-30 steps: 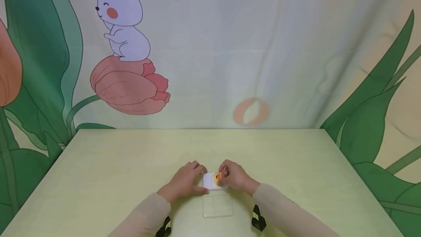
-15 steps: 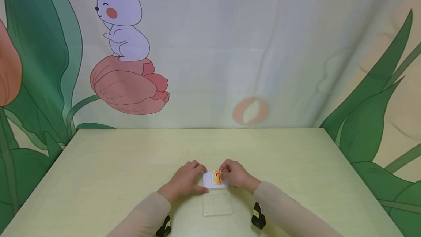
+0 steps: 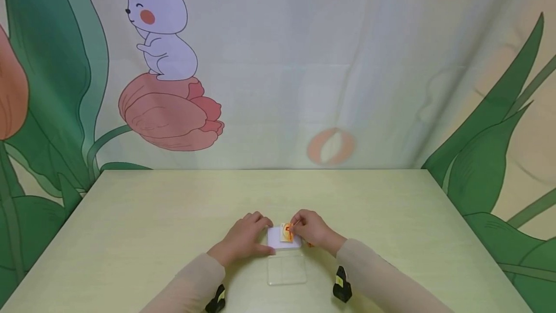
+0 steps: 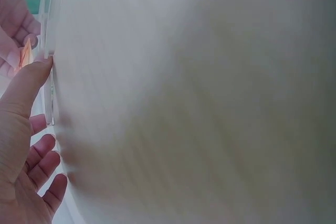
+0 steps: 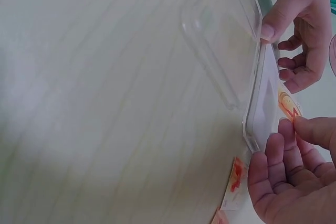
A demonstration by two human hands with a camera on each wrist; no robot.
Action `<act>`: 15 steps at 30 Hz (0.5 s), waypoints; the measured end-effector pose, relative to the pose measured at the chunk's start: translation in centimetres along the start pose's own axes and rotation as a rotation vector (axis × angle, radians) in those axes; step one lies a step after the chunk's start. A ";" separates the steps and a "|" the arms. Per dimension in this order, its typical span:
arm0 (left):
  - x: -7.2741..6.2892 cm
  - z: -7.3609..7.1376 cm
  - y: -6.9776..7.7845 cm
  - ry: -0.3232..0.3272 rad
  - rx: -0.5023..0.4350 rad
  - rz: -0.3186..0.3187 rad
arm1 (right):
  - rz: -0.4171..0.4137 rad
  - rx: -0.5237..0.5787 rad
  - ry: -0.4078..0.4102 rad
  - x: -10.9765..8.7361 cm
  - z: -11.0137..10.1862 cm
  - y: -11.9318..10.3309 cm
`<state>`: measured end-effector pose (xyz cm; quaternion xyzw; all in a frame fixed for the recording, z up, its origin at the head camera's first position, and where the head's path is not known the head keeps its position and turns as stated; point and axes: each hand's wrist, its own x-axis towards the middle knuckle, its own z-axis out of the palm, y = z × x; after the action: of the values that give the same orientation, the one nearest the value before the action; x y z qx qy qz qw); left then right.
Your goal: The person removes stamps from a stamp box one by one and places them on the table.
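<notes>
A clear plastic case with a white filling [image 3: 273,239] lies open on the table, its transparent lid [image 3: 286,270] flat on the person's side. The left hand [image 3: 246,236] holds the case at its left end, thumb at the near edge and fingers at the far edge. In the right wrist view, that thumb [image 5: 273,22] presses where lid and case meet. Between thumb and forefinger, the right hand [image 3: 313,228] pinches a small orange-and-yellow card [image 3: 285,232] over the white filling. The same card [image 5: 287,103] stands tilted in the right wrist view, partly behind the fingers.
Small orange-printed cards [image 5: 234,182] lie on the table beside the case, under the right hand. The pale table [image 3: 173,206] ends at a printed curtain [image 3: 269,86] with a rabbit and tulips. Black-and-yellow wrist devices [image 3: 342,284] hang below both sleeves.
The right hand has drawn the orange-and-yellow card slightly away from the person, so it overhangs the white filling's far edge. An orange bit now shows below that hand. The left hand stays put.
</notes>
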<state>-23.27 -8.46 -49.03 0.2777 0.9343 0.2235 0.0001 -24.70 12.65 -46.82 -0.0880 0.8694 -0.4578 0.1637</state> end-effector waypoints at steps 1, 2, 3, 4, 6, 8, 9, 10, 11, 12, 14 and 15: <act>0.0 0.0 0.0 -0.001 -0.001 0.000 | 0.003 0.004 0.001 0.0 0.0 0.0; 0.0 0.0 0.0 -0.002 -0.002 -0.001 | 0.009 0.008 0.002 0.0 -0.1 0.0; 0.0 0.0 0.0 -0.003 -0.003 0.001 | 0.014 0.012 0.003 0.0 -0.1 0.0; 0.0 0.0 0.0 -0.002 -0.002 0.002 | 0.019 0.016 0.004 0.0 -0.1 0.0; 0.0 0.0 0.0 -0.002 0.003 0.001 | 0.026 0.019 0.006 -0.1 -0.1 -0.1; 0.0 0.0 0.0 -0.001 0.006 0.000 | 0.030 0.024 0.007 -0.2 -0.2 -0.2; 0.0 0.0 0.0 0.000 0.006 0.001 | 0.028 0.024 0.006 -0.2 -0.3 -0.3; -0.1 0.0 0.1 0.002 0.006 0.002 | 0.028 0.025 0.006 -0.3 -0.3 -0.4; -0.1 -0.1 0.1 0.002 0.005 0.002 | 0.029 0.024 0.006 -0.3 -0.4 -0.4; -0.1 -0.1 0.2 0.006 0.003 0.004 | 0.031 0.024 0.006 -0.3 -0.4 -0.5; -0.2 -0.2 0.2 0.012 0.000 0.009 | 0.035 0.014 0.007 -0.4 -0.6 -0.5; -0.2 -0.2 0.2 0.014 0.001 0.010 | 0.040 0.009 0.008 -0.4 -0.7 -0.5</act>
<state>-23.01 -8.49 -48.76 0.2809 0.9329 0.2252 -0.0078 -24.57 12.97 -45.94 -0.0680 0.8697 -0.4585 0.1695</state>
